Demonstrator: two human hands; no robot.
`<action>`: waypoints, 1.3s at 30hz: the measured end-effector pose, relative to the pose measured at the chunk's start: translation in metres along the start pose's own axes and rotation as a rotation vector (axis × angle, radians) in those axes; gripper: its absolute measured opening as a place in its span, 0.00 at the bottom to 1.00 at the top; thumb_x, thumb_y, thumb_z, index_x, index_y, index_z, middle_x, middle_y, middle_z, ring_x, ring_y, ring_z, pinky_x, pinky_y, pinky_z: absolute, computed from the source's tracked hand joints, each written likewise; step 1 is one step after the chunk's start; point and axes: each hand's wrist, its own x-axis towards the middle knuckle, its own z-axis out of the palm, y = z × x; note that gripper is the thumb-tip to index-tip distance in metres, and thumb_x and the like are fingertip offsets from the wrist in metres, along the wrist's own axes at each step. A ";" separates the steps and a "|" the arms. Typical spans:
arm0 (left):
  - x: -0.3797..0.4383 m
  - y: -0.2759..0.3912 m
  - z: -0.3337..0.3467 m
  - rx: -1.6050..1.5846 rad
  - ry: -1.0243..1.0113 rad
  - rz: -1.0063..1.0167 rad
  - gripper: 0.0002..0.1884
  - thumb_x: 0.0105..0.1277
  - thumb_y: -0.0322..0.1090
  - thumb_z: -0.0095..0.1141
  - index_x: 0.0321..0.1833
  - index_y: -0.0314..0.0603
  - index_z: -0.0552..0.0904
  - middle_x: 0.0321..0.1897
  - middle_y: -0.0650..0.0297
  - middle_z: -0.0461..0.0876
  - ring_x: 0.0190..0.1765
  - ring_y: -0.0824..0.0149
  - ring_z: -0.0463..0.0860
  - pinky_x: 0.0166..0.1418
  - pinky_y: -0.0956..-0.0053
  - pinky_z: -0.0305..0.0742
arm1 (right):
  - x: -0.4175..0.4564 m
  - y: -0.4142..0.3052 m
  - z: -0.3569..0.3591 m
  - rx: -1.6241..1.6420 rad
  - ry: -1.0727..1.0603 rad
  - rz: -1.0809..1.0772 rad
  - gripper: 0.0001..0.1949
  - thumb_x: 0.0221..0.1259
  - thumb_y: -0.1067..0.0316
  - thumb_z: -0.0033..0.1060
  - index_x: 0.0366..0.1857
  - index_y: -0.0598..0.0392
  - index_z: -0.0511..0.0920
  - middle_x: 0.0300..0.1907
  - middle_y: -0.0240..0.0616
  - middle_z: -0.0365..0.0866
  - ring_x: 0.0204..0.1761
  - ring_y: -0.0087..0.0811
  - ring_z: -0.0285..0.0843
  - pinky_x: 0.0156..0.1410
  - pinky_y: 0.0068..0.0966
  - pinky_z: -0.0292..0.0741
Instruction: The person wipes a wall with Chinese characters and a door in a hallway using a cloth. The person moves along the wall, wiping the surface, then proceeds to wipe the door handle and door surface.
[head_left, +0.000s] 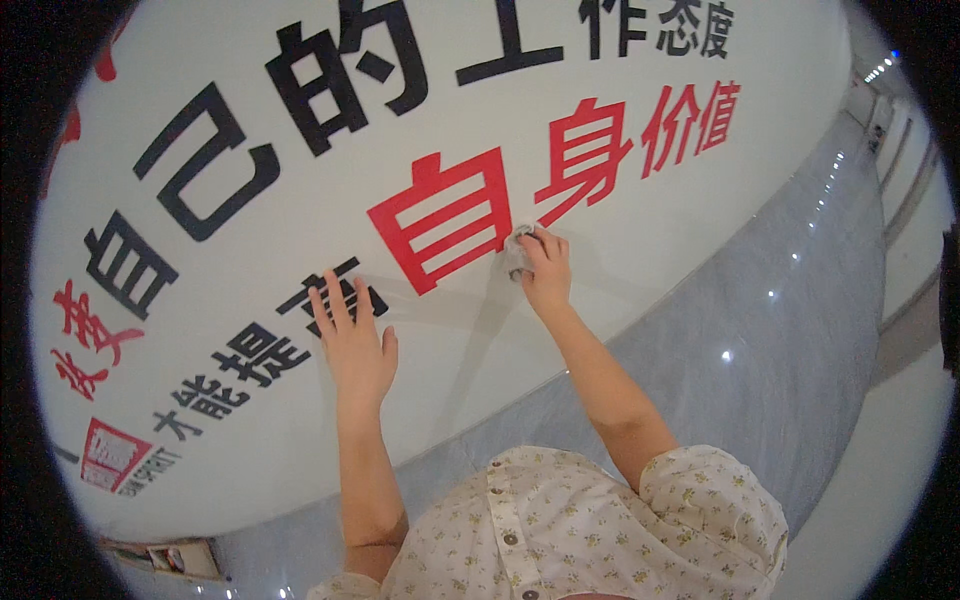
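Observation:
Before me is a white wall (465, 360) bearing large black and red lettering. My right hand (547, 268) grips a crumpled grey-white cloth (519, 253) against the wall. The cloth sits at the lower right corner of a big red character (450, 221). My left hand (358, 349) holds nothing. Its fingers are spread over a black character (330, 300) in the lower row and partly hide it. Whether that palm presses on the wall, I cannot tell.
A grey marbled surface (720, 315) with bright light reflections runs along the wall's lower edge. At the lower left lies or hangs a framed panel (169, 559). A red square emblem (112, 454) is on the wall at the left. A corridor recedes at the upper right.

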 end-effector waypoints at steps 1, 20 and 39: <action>-0.001 0.000 -0.003 -0.028 -0.001 0.007 0.43 0.64 0.32 0.71 0.83 0.42 0.67 0.89 0.49 0.41 0.87 0.34 0.43 0.81 0.41 0.65 | 0.006 0.002 -0.008 0.000 0.062 0.019 0.29 0.44 0.84 0.64 0.56 0.46 0.83 0.66 0.36 0.76 0.64 0.51 0.72 0.63 0.45 0.80; -0.012 -0.011 -0.012 -0.430 -0.051 0.221 0.40 0.66 0.31 0.67 0.82 0.47 0.68 0.88 0.45 0.47 0.87 0.38 0.49 0.84 0.44 0.57 | 0.174 -0.006 -0.033 -0.118 0.312 0.097 0.36 0.64 0.66 0.59 0.79 0.60 0.64 0.80 0.63 0.57 0.77 0.66 0.58 0.83 0.58 0.51; 0.034 0.114 -0.001 -0.495 0.057 0.280 0.38 0.64 0.30 0.68 0.80 0.47 0.72 0.88 0.48 0.49 0.86 0.39 0.51 0.84 0.45 0.57 | 0.179 0.040 -0.060 0.028 0.350 -0.064 0.31 0.56 0.86 0.57 0.67 0.52 0.78 0.74 0.52 0.67 0.70 0.58 0.68 0.74 0.45 0.69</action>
